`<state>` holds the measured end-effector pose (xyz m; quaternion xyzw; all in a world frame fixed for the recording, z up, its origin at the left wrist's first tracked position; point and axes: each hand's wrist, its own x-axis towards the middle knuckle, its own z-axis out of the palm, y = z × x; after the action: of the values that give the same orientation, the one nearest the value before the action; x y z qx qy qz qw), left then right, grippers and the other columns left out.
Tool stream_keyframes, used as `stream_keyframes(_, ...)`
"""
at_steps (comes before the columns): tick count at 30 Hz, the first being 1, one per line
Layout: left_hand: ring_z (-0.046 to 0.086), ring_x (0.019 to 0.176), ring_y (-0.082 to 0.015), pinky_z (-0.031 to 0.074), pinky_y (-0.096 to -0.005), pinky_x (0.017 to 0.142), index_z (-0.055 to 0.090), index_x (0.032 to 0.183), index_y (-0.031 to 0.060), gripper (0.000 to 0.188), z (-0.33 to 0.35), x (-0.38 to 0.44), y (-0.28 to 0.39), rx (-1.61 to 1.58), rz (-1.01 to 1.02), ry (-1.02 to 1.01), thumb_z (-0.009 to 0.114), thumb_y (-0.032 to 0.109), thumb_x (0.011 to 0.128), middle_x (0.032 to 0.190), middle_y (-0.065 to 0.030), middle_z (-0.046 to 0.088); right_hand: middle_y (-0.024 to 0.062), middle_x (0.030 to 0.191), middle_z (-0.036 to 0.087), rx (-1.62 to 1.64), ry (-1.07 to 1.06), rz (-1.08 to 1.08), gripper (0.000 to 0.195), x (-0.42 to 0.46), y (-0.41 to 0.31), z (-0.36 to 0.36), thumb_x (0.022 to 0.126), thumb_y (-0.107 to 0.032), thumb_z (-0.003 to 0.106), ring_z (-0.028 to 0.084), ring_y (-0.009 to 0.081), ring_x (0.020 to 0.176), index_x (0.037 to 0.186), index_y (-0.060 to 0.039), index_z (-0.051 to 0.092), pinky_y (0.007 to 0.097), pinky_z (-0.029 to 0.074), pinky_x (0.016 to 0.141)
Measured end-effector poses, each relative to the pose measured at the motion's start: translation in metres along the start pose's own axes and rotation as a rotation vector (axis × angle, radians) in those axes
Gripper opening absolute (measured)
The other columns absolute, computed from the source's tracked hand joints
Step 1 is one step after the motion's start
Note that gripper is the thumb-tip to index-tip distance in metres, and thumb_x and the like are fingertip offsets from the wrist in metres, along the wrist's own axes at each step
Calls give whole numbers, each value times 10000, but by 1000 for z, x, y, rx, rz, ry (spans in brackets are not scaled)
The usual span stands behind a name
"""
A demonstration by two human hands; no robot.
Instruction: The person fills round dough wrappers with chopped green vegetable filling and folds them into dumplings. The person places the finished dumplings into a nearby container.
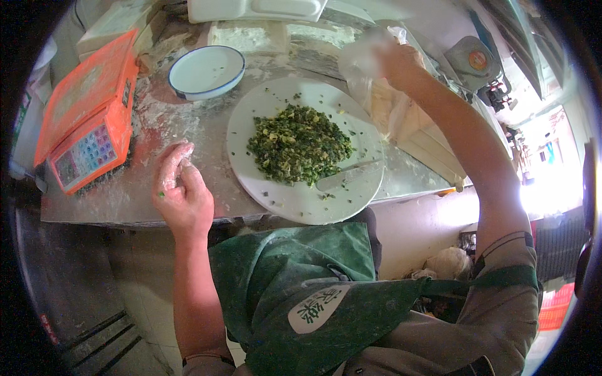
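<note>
A round white board (301,207) holds a heap of chopped greens with yellow bits (301,143). A flat, pale spatula (350,175) lies at the heap's lower right, reaching the rim. My left hand (183,188) is left of the board, above the steel worktop. Its floury fingers curl in to meet the thumb, nothing shows between them, and a green scrap sticks to it. My right hand (402,63) reaches past the board's far right and grips a clear plastic bag (360,70). Part of that grip is blurred.
An orange digital scale (89,113) stands at the left. A white enamel bowl with a blue rim (207,73) sits behind my left hand. Flour dusts the steel worktop (108,207). A white plastic tub (258,9) is at the back, and a pale box (428,145) at the right.
</note>
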<state>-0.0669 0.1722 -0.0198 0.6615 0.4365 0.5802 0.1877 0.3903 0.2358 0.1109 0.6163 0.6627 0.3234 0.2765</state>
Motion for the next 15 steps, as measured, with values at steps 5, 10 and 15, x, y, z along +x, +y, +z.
stream_keyframes(5,627,1080,-239,485,-351,975,632,1102,-55,251,2,-4,0,-29,-44,19,459,-38,920,1146,-158,662,164,838,707,518,-676,-241,213,7,-22,-33,759,-108,642,700,280,749,955,-64,714,466,540,627)
stream_keyframes(10,628,1076,-241,491,-353,968,637,1102,-56,261,-3,-4,-1,-69,-28,46,460,-51,911,1153,-159,659,146,782,705,620,-805,86,176,13,-18,-10,796,-138,640,680,299,711,911,-34,721,436,523,620)
stream_keyframes(15,634,1061,-256,497,-358,956,640,1078,-63,258,-2,2,6,-14,-30,1,455,-54,898,1135,-160,661,121,848,709,761,-740,347,226,35,30,106,806,-151,682,686,287,778,1008,-56,719,399,526,660)
